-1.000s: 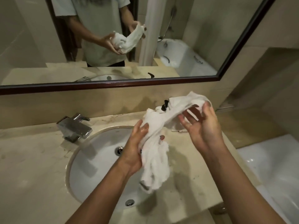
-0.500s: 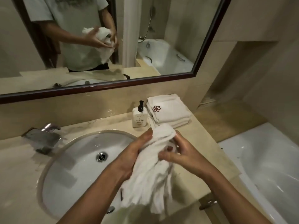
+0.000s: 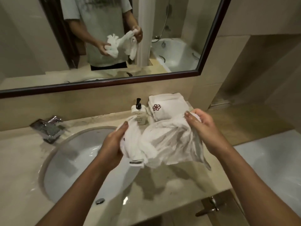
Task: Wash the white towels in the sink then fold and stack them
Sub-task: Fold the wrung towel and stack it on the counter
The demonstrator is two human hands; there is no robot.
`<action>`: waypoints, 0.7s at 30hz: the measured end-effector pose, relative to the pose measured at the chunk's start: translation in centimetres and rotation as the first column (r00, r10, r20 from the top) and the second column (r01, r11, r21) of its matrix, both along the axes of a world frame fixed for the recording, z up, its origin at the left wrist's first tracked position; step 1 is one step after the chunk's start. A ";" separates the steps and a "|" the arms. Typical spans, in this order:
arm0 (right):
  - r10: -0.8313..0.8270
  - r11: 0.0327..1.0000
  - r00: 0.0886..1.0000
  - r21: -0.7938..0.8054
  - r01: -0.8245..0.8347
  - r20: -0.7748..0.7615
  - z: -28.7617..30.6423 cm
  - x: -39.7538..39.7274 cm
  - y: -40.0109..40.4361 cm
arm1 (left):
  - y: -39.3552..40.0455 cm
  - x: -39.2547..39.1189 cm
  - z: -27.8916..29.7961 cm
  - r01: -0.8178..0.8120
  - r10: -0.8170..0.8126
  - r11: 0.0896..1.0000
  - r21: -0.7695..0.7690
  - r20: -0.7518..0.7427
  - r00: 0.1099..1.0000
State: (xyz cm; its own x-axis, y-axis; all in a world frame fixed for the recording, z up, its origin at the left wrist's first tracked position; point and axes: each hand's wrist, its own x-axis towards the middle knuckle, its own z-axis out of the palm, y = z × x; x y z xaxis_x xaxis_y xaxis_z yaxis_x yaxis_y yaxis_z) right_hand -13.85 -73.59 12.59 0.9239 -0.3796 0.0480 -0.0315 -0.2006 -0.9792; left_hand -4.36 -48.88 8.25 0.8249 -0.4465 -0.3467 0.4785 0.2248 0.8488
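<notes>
While the counter [image 3: 22, 154] spreads pale and wet-looking around me, the sink [image 3: 76, 154] sits to my left, and I hold the wet towel [image 3: 164, 144] in the air above the sink's right rim and the counter beside it, I judge so that drips fall there and the cloth can be opened for folding. The mirror [image 3: 210, 46] above shows the same pose from the front. Behind my hands, against the wall, the folded towels [image 3: 169, 108] lie stacked, a dark red flower mark on top, with the soap bottle [image 3: 138, 114] just beside them; that looks like the place this one will join. My left hand [image 3: 112, 147] has its fingers curled round one bunched end; my right hand [image 3: 203, 129] pinches the other end, thumb on top, the cloth sagging between them. The tap [image 3: 48, 128] is blurred, so I cannot tell if water runs. The cloth hides my fingertips and the front of the stack.
</notes>
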 end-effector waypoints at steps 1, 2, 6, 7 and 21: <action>-0.019 0.995 0.999 -0.096 0.016 -0.041 -0.7 0.1 -0.9 | 0.0 -0.1 0.2 -0.030 0.029 0.997 -0.070 -0.027 0.999; -0.048 0.979 0.995 -0.203 0.030 -0.084 -1.5 0.1 -1.4 | 0.0 -0.1 0.5 -0.049 0.047 0.990 -0.132 -0.021 0.999; -0.061 0.958 0.990 -0.286 0.024 -0.123 -3.7 -0.1 0.1 | -0.8 -0.3 2.8 -0.085 0.115 0.978 -0.188 0.155 0.981; -0.034 0.976 0.995 -0.215 0.014 -0.089 -3.4 -0.4 1.4 | -1.5 -0.6 3.2 -0.092 0.124 0.981 -0.172 0.187 0.974; -0.064 0.848 0.985 0.529 -0.031 0.162 6.2 -0.8 -1.5 | -4.1 0.0 4.4 0.228 -0.212 0.974 -0.004 0.354 0.911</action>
